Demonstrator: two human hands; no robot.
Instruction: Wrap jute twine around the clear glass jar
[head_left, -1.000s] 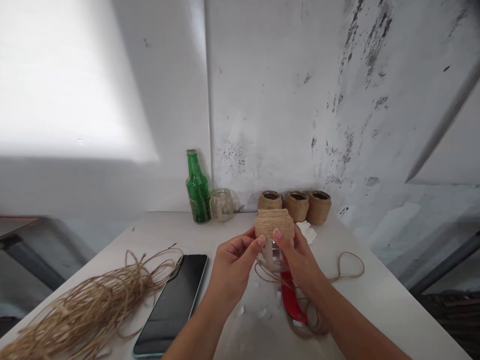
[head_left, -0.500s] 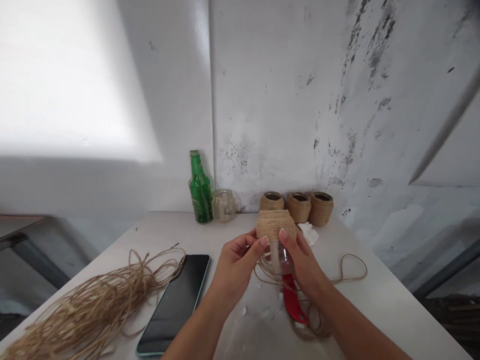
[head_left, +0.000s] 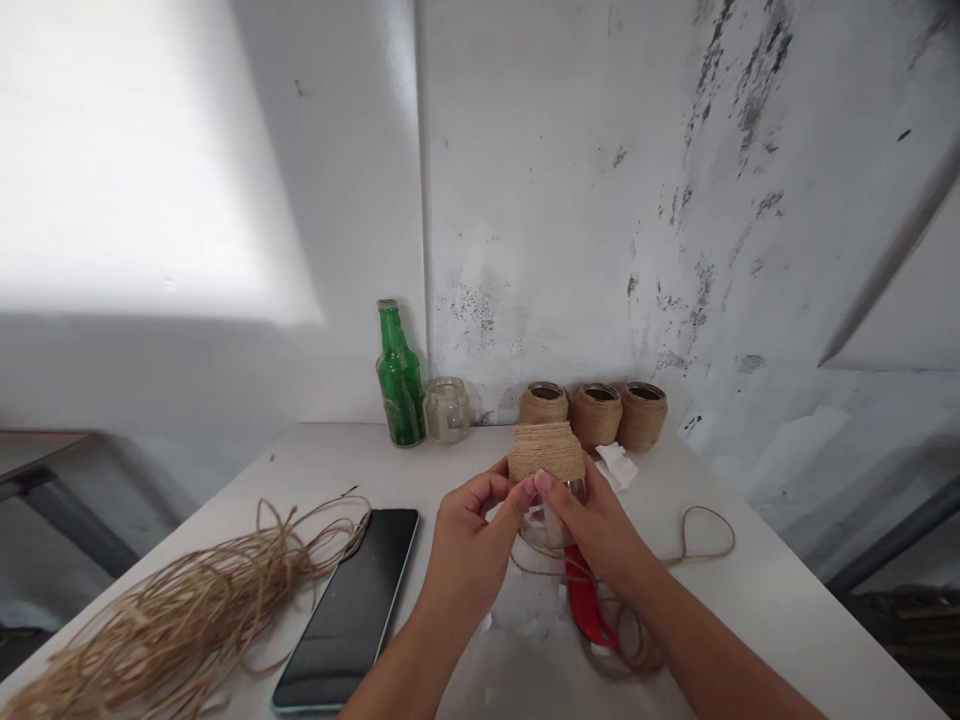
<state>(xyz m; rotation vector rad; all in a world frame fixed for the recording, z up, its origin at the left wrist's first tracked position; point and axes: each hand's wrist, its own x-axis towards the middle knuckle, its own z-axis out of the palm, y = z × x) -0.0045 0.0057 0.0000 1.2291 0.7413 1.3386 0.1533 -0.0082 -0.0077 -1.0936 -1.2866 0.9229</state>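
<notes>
Both my hands hold a glass jar (head_left: 546,455) in the air above the table, its upper part wound tightly with jute twine and its lower glass bare. My left hand (head_left: 476,535) grips the jar from the left. My right hand (head_left: 596,525) grips it from the right, and the fingertips of both hands nearly meet at the lower edge of the winding. A loose twine strand (head_left: 697,535) runs from below the jar across the table. It loops over a red-handled tool (head_left: 589,605), whose upper end my right hand hides.
A bundle of loose jute strands (head_left: 195,610) and a black smartphone (head_left: 349,610) lie left on the white table (head_left: 757,590). At the wall stand a green glass bottle (head_left: 401,385), a bare glass jar (head_left: 446,410), several twine-wrapped jars (head_left: 596,415) and white tissue (head_left: 616,467).
My right hand's fingers have slid left across the jar's front, closer to my left fingertips. The jar has stayed at about the same place, and the objects on the table have not moved.
</notes>
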